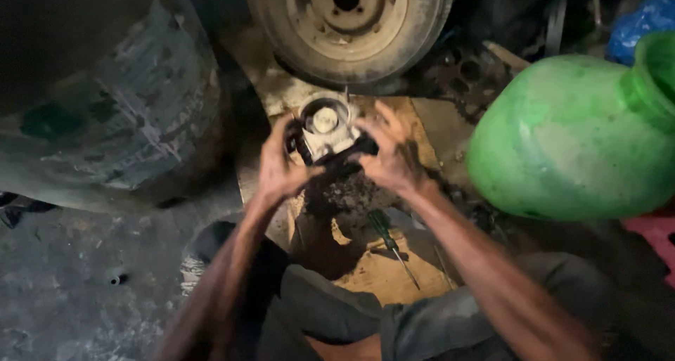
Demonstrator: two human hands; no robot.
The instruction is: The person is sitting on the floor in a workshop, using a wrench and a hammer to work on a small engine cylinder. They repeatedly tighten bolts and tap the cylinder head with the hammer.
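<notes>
Two greasy hands hold a small metal engine part [327, 129] between them, just above a wooden board [383, 269] on the ground. The part is grey and dirty, with a round hole on top and a pale disc inside the hole. The left hand [281, 165] grips the left side of the part with its fingers curled around it. The right hand [390, 156] grips the right side, with its fingers bent and spread over the edge. A green-handled screwdriver [390, 243] lies on the board, just below the hands. Black oily dirt sits on the board under the part. A dusty wheel [351, 25] stands beyond the board. A big green plastic pot [569, 139] sits to the right of the board, and an old worn tyre [133, 111] leans to the left of it.
</notes>
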